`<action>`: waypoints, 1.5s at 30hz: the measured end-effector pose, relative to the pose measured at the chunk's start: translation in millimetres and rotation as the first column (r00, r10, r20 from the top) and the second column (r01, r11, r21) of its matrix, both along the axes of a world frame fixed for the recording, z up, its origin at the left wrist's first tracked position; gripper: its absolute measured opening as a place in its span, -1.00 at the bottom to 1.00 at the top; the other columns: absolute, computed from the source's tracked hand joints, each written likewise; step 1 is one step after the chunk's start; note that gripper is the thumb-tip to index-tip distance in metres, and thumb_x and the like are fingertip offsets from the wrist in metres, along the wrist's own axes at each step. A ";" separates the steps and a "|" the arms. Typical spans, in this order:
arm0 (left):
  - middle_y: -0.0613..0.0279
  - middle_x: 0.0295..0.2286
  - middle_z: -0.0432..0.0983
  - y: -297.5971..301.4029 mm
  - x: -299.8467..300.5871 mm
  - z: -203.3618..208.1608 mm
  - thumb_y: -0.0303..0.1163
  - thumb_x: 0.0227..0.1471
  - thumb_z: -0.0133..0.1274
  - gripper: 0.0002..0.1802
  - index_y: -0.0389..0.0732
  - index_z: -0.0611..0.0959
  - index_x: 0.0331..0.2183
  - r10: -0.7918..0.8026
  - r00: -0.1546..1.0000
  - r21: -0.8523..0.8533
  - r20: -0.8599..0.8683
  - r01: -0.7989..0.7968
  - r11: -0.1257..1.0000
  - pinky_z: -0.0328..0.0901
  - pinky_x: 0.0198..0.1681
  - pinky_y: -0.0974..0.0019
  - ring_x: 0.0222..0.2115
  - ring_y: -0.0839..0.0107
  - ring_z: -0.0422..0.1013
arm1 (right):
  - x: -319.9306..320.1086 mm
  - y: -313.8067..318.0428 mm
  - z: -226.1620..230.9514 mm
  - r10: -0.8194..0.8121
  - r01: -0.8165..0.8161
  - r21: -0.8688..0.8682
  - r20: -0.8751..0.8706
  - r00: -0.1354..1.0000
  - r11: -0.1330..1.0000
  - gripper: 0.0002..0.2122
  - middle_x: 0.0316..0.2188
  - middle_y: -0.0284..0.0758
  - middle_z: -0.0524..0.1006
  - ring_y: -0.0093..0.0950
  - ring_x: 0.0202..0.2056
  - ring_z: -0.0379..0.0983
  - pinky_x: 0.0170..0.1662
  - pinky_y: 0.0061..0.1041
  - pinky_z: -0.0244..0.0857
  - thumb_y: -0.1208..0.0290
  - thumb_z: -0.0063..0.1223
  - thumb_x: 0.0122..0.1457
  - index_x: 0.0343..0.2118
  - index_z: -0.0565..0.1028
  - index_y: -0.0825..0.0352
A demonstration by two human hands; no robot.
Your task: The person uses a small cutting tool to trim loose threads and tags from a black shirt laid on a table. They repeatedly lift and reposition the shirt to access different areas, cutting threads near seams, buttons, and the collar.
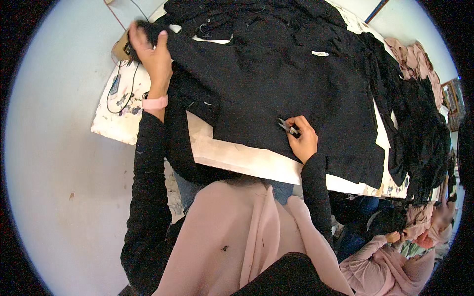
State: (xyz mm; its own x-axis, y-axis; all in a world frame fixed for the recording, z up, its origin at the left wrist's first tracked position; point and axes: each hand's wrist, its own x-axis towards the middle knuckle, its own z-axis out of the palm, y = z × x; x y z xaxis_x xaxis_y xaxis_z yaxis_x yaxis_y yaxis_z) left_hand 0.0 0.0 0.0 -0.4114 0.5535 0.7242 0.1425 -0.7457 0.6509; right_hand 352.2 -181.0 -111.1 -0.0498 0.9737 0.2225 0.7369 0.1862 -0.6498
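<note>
A black garment [266, 84] with a small white label [320, 53] lies spread over the table before me. My left hand [154, 56] is at its far left end, thumb apart from the fingers, touching a dark bunched part of the cloth. Motion smears those fingertips. A pair of thread snips [283, 125] sits in my right hand [303, 138], blades pointing up and left above the garment's lower middle. The fingers of that hand are curled round the snips.
Pale paper [247, 160] covers the table under the cloth. At the left stand a small brown box [120, 51] and a looped cable [109, 106]. More black clothes [419, 128] and pink cloth [414, 58] are heaped rightward. Another person [390, 266] sits at lower right.
</note>
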 end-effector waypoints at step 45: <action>0.19 -0.53 0.62 -152.4 118.9 -70.9 -0.20 0.19 0.12 -0.73 -0.18 0.46 -0.31 -0.430 0.823 -0.735 -0.371 0.023 0.677 0.38 -0.52 0.35 -0.59 0.36 0.55 | -30.3 -7.6 36.3 -0.058 0.080 0.010 -0.603 0.796 0.997 -0.64 -0.31 -0.42 0.49 -0.62 -0.29 0.38 -0.18 -0.62 0.29 0.44 0.37 0.02 -0.14 0.47 0.31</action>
